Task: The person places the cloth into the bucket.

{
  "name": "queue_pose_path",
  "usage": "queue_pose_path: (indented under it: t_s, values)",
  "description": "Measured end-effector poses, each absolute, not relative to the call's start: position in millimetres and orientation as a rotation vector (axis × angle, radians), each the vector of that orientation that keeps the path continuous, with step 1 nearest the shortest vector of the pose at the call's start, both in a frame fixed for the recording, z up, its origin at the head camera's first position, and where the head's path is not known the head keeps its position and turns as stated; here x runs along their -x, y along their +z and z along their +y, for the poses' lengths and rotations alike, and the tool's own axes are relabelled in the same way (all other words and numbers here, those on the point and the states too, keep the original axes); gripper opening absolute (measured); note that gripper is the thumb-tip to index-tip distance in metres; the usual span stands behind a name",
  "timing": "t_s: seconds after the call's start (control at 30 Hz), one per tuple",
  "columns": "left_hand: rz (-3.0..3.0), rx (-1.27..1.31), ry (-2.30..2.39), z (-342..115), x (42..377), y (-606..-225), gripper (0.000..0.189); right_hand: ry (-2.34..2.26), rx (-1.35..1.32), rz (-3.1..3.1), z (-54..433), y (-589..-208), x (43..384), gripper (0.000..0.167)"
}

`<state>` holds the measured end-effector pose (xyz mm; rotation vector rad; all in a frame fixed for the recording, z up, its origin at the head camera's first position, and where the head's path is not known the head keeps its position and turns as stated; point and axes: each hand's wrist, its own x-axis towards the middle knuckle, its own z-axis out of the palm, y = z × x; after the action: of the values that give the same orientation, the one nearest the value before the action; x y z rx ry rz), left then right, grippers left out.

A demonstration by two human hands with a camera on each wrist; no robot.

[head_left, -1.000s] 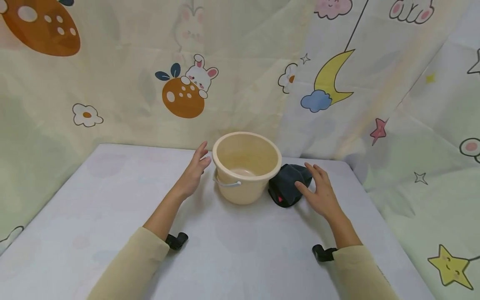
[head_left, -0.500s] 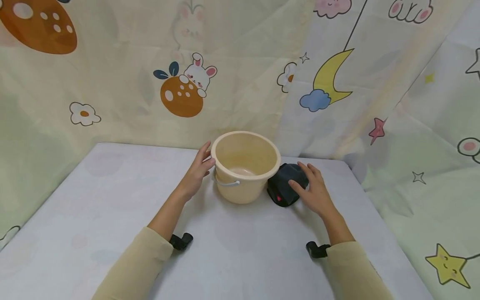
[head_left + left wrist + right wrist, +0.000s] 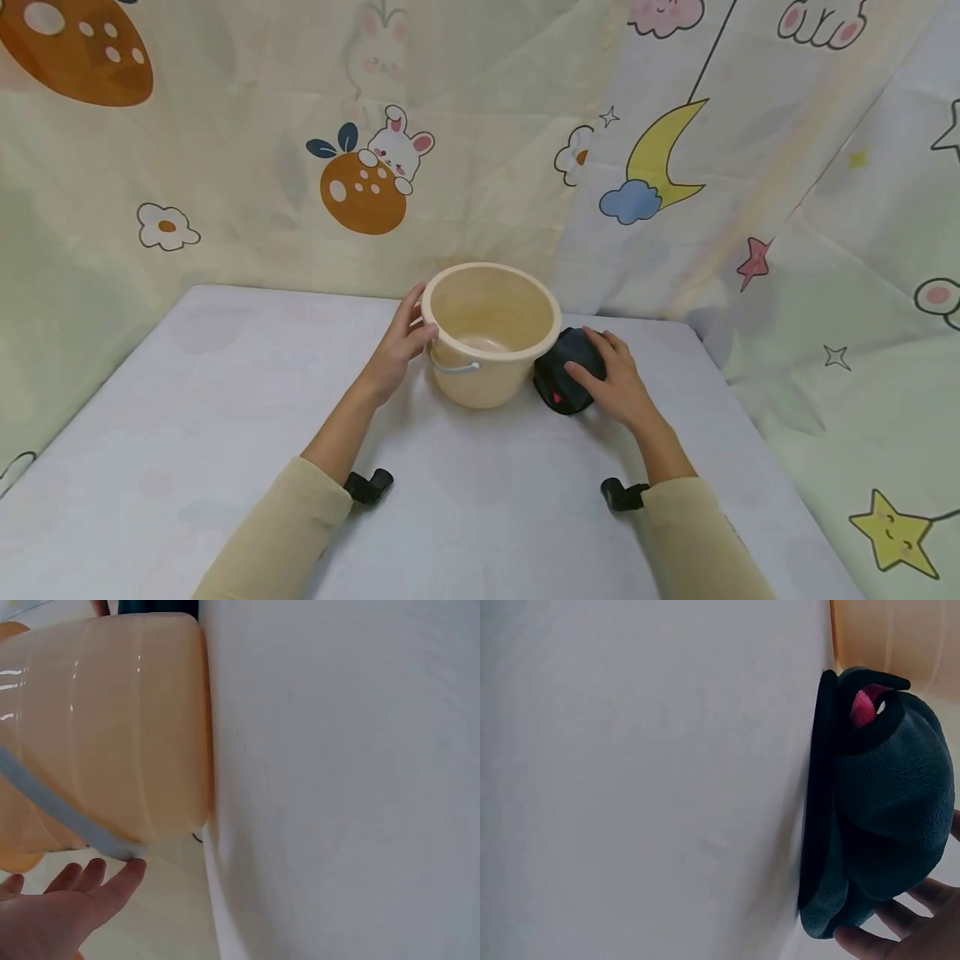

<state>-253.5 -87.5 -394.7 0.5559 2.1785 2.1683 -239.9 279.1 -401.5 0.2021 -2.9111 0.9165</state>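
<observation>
A cream plastic bucket (image 3: 483, 387) with a pale grey handle (image 3: 459, 367) stands upright near the table's back edge. My left hand (image 3: 392, 354) is at its left side, fingers spread and only slightly bent by the rim. In the left wrist view one fingertip is right at the handle's end. To the bucket's right lies a domed dark blue-green cloth thing (image 3: 892, 795), with a flat black edge and a bit of pink showing in an opening. My right hand (image 3: 615, 383) reaches over its right side, thumb in front, fingers loosely bent; fingertips are right at the cloth.
The white-covered table (image 3: 487, 517) extends in front of both arms. Behind it hangs a printed cloth backdrop (image 3: 487, 167), close to the bucket. A black wrist camera (image 3: 371, 486) sits on the left wrist and another camera (image 3: 622, 495) on the right.
My left hand has moved right to the bucket's rim. My right hand has moved left over the dark cloth thing. Bucket and cloth thing stay in place.
</observation>
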Motion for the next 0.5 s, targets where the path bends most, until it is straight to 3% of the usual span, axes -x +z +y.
queue_pose_path:
  t_s: [0.5]
  values:
    - [2.083,-0.553,2.232,-87,255,-395,0.078,0.888,-0.173,-2.982,267,-410,250,0.080]
